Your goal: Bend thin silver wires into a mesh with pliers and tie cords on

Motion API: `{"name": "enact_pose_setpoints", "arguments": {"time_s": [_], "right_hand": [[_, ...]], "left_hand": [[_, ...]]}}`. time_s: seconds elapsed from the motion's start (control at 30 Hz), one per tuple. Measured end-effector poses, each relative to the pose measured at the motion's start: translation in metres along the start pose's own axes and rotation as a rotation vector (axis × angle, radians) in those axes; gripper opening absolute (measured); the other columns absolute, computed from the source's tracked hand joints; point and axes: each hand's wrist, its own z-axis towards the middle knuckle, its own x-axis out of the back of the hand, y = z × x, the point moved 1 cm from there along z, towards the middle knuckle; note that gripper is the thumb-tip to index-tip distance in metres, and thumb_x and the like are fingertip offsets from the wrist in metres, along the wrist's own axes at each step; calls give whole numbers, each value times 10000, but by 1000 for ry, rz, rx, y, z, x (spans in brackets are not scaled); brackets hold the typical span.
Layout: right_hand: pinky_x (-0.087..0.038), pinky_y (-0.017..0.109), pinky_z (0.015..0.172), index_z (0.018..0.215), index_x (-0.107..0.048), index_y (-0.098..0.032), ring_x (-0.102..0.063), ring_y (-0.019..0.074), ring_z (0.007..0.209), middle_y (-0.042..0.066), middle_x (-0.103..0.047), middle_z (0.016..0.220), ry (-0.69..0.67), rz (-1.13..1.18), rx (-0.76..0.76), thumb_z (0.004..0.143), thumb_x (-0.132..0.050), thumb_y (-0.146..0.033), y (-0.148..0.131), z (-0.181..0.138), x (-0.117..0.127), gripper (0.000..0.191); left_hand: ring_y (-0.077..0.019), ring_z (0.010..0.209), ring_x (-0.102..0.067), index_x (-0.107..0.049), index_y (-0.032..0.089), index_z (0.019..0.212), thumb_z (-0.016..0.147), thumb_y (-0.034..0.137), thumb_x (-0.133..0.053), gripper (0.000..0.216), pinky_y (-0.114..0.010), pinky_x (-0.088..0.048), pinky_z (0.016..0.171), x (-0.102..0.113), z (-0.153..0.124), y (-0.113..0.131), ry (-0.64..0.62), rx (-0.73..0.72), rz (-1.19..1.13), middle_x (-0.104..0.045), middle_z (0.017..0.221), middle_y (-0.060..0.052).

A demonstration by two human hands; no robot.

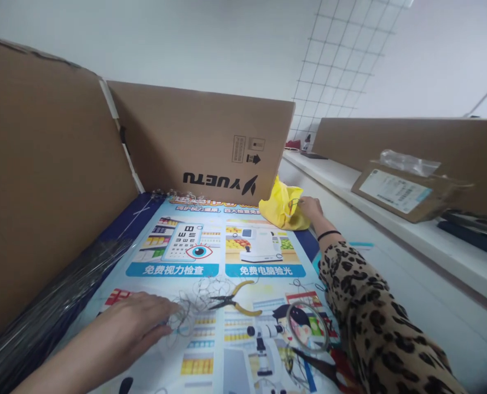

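My left hand is low over the printed sheet, its fingers curled at a loose tangle of thin wire and seemingly gripping its edge. Pliers with yellow handles lie with their jaws pointing at that tangle. Farther off on the right, my right hand reaches to a crumpled yellow bag. Its fingers are pinched at the bag's mouth, with a thin dark strand at their tips that looks like wire. The bag's inside is mostly hidden.
A cardboard panel stands behind the sheet, another on the left. A coil of wire and a dark-bladed tool lie near my right sleeve. Clear plastic lines the left side. A shelf holds a labelled package.
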Motion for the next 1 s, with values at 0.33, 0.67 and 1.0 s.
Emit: {"name": "enact_pose_setpoints", "arguments": {"time_s": [0.33,0.67,1.0], "right_hand": [[-476,390,803,1140,-513,-169,-552,178,957,76,-537,1145,-274,524,-193,860,-496,-337,-26,-77,35,327],[-443,225,550,796,-518,-180,-511,72,559,-13,-578,726,-459,1174,-95,765,-612,-361,-53,-233,38,206],[-387,222,501,710,-512,-177,-496,75,506,-20,-568,628,-763,1425,-100,644,-709,-365,-83,-340,16,280]], "left_hand": [[-216,922,-625,-633,256,1039,837,319,-469,268,-317,-470,815,22,-18,6,74,-68,74,-680,1010,-46],[-170,900,-613,-644,223,975,869,335,-402,287,-274,-445,796,16,-25,72,86,-140,-318,-678,981,-28],[-162,745,-610,-650,95,857,728,399,-596,335,-249,-410,624,-65,38,99,-96,229,-1306,-658,875,-112]]}}
